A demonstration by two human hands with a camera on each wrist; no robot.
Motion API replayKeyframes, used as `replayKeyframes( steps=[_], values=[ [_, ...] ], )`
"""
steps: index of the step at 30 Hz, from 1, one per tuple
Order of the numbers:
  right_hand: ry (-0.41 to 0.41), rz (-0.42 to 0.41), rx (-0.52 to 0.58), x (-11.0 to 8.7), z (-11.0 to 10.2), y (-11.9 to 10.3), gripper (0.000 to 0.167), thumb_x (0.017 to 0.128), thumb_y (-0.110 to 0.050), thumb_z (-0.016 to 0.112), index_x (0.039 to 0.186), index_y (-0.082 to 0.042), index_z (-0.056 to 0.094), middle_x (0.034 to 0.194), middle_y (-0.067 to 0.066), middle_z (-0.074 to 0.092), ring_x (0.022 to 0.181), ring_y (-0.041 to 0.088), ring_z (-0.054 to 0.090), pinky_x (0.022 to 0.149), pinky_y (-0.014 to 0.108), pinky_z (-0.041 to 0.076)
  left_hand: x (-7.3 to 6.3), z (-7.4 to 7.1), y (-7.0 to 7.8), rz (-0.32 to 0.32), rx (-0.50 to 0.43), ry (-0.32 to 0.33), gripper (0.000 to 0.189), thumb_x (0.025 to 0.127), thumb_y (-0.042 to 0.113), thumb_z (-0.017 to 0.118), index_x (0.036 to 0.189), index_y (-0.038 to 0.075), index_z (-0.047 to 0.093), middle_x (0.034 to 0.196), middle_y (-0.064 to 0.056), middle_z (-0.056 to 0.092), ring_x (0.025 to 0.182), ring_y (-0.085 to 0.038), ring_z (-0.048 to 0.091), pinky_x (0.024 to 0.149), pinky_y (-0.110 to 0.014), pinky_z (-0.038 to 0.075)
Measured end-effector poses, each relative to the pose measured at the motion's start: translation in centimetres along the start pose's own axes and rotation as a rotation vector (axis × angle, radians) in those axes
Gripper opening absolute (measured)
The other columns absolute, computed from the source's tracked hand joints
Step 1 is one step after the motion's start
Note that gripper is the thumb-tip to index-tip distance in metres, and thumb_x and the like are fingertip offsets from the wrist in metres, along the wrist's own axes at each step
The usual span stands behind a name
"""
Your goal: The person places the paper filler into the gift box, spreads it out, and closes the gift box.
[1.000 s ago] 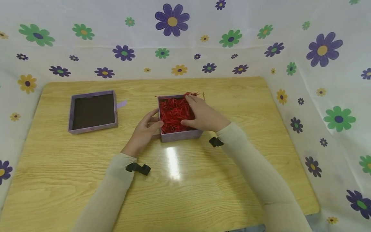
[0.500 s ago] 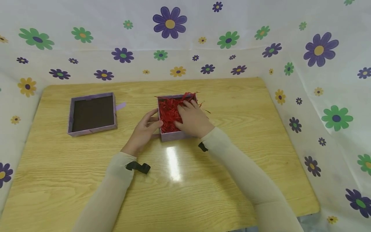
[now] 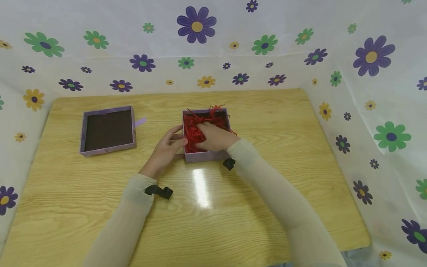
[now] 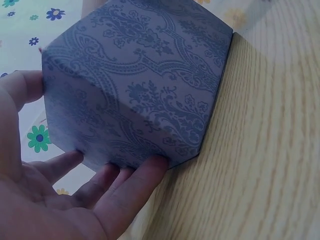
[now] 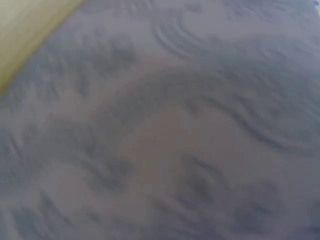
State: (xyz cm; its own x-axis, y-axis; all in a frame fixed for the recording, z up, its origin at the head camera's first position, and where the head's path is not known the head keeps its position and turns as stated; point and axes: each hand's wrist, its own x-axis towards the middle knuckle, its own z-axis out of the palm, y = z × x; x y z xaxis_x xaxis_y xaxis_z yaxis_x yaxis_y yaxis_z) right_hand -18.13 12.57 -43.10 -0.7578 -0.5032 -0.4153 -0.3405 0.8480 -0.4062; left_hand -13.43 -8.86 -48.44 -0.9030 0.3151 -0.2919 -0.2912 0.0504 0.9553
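Enclosing the far and lateral edges of the station is a flowered cloth [image 3: 160, 44], with a wood-grain table [image 3: 280, 122] within it. A shallow tray [image 3: 110, 149], dark inside, lies on the left, well apart from the patterned box [image 3: 200, 157], which sits upright near the table's middle. Left hand [image 3: 163, 152]: holds the box lightly by its left wall, fingertips outside, thumb at the rim. Right hand [image 3: 215, 138]: inside the box, thumb and fingers apart; the tips are buried, so whether they pinch anything cannot be told. Red shreds [image 3: 191, 135] fill the box unevenly, dark interior showing along the far side. Stray strands [image 3: 217, 107] overhang the far rim. Assessment: the step appears to be levelling the filling. Recommended: brace the wall, spread with loose fingers, press gently, tuck strands in last.
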Motion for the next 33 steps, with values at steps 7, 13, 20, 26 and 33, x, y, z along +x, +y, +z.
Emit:
replayKeyframes(
  steps=[7,13,20,26,33],
  values=[
    [0.150,-0.083,-0.076,-3.3,-2.6,-0.9,0.076,0.103,-0.050,0.059,0.163,-0.012,0.032,0.166,0.014,0.034,0.153,0.031,0.031,0.125,0.048,0.027,0.1,-0.1,0.0,-0.008,0.027,0.007,0.067,0.103,0.036,0.065,0.162,0.027,0.034,0.149,-0.016,0.042,0.137,-0.035,0.045,0.107,-0.058,0.048],
    [0.249,-0.128,0.175,-6.4,-5.2,0.4,0.053,0.104,-0.037,0.062,0.149,-0.011,0.053,0.138,0.009,0.061,0.127,0.025,0.056,0.109,0.043,0.045,-0.1,-0.1,0.1,0.007,0.074,0.011,0.069,0.103,0.038,0.065,0.163,0.026,0.032,0.151,-0.015,0.043,0.140,-0.033,0.043,0.114,-0.056,0.041],
    [0.033,-0.169,0.218,-6.2,-4.7,2.0,0.013,0.105,-0.027,0.062,0.106,-0.016,0.069,0.095,0.000,0.069,0.080,0.017,0.061,0.075,0.036,0.053,-0.1,-0.3,0.1,0.001,0.056,0.001,0.070,0.103,0.037,0.065,0.163,0.025,0.031,0.151,-0.015,0.043,0.139,-0.033,0.044,0.114,-0.056,0.041],
    [-0.024,-0.241,0.105,-3.0,-2.2,1.2,0.031,0.102,-0.025,0.069,0.129,-0.010,0.067,0.125,0.003,0.066,0.116,0.018,0.061,0.103,0.037,0.050,-0.1,-0.2,0.3,-0.001,0.044,-0.003,0.069,0.103,0.035,0.065,0.163,0.026,0.031,0.150,-0.016,0.042,0.139,-0.034,0.045,0.111,-0.057,0.044],
    [-0.008,-0.246,0.080,-0.8,-0.8,0.6,0.041,0.100,-0.022,0.071,0.138,-0.009,0.061,0.132,0.005,0.060,0.123,0.018,0.056,0.108,0.035,0.046,0.0,-0.2,0.3,0.010,0.046,-0.010,0.068,0.104,0.036,0.064,0.163,0.027,0.031,0.150,-0.017,0.041,0.138,-0.035,0.043,0.108,-0.058,0.046]
  ],
)
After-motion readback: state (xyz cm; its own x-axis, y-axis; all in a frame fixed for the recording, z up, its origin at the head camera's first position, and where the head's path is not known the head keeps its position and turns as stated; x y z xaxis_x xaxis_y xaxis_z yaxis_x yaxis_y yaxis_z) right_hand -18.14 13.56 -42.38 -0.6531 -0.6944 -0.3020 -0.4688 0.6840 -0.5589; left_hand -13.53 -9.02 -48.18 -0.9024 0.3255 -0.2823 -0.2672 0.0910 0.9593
